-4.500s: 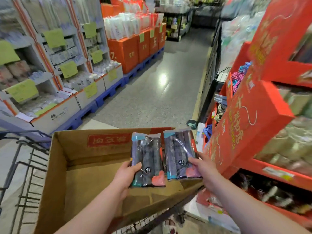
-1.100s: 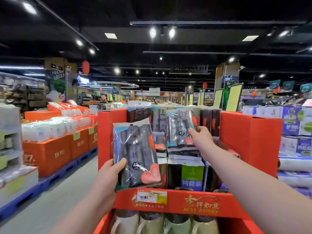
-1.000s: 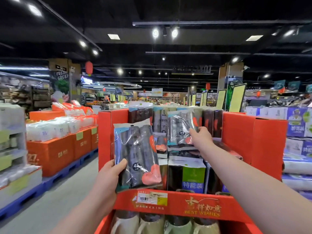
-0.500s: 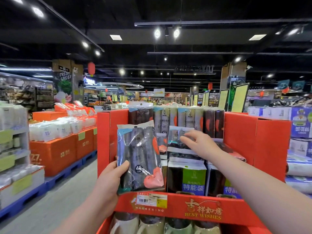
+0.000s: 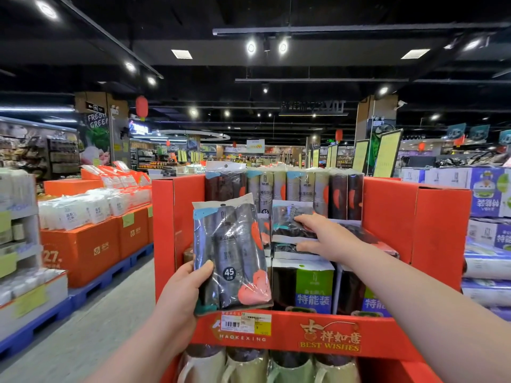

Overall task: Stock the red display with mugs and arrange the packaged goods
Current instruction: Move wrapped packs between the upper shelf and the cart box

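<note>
My left hand (image 5: 182,294) grips an upright pack of dark rolls marked 45 (image 5: 231,255) in front of the red display (image 5: 387,222). My right hand (image 5: 323,239) reaches into the display's top bin and holds a second dark pack (image 5: 287,222), laid flat on a stack of like packs, with fingers over its top and thumb under its edge. Behind it, more roll packs (image 5: 290,186) stand upright in a row. Green-labelled bags (image 5: 313,288) stand at the bin's front. Several mugs (image 5: 246,366) line the shelf below the red front lip (image 5: 331,335).
Orange boxes (image 5: 83,250) topped with white packs sit on blue pallets at left, across a grey aisle floor (image 5: 91,335). White shelving (image 5: 19,244) stands at far left. Purple-and-white boxed goods (image 5: 486,205) are stacked to the right of the display.
I turned from the cardboard box in the cart to the display. My right hand lowered its pack from upright onto the stack in the bin. My left hand keeps its pack raised.
</note>
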Available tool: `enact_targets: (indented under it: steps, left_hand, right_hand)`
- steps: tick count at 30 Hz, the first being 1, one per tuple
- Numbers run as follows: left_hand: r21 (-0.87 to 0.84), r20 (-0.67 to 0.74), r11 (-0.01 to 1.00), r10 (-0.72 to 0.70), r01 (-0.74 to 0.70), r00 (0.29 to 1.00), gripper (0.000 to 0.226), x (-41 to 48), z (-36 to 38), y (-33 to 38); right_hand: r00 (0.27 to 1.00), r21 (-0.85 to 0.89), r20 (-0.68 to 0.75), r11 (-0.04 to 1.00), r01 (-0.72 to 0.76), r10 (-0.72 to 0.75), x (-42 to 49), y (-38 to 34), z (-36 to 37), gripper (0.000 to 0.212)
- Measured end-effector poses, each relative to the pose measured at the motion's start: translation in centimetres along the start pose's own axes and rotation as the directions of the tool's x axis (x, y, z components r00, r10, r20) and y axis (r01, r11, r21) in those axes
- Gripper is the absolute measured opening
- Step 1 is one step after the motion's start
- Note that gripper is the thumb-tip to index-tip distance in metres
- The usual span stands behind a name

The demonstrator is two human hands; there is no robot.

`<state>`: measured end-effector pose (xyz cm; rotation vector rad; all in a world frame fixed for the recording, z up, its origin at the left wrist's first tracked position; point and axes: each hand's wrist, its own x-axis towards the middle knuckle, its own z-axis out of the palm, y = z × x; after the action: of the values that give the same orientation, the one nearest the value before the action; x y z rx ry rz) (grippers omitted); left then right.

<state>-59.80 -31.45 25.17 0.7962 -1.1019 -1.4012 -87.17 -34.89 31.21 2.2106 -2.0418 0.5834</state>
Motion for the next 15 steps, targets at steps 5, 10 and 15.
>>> enact_targets:
  steps: [5, 10, 15]
  left_hand:
    - [-0.013, 0.028, 1.0, 0.0, 0.001, 1.0, 0.016, 0.0, 0.9, 0.3]
    - [-0.014, 0.078, 0.999, 0.033, -0.032, 0.996, 0.016, 0.8, 3.3, 0.7]
    - [-0.01, 0.127, 0.997, 0.082, -0.081, 0.989, 0.023, 2.5, 7.6, 0.5]
  right_hand:
    - [0.992, -0.198, -0.128, 0.98, -0.019, -0.007, -0.5, -0.3, 0.1, 0.072]
    - [0.927, 0.214, -0.376, 0.973, 0.09, -0.003, -2.5, -1.6, -0.6, 0.047]
    - [0.964, 0.447, -0.267, 0.886, 0.123, 0.001, -5.4, -2.5, -2.4, 0.064]
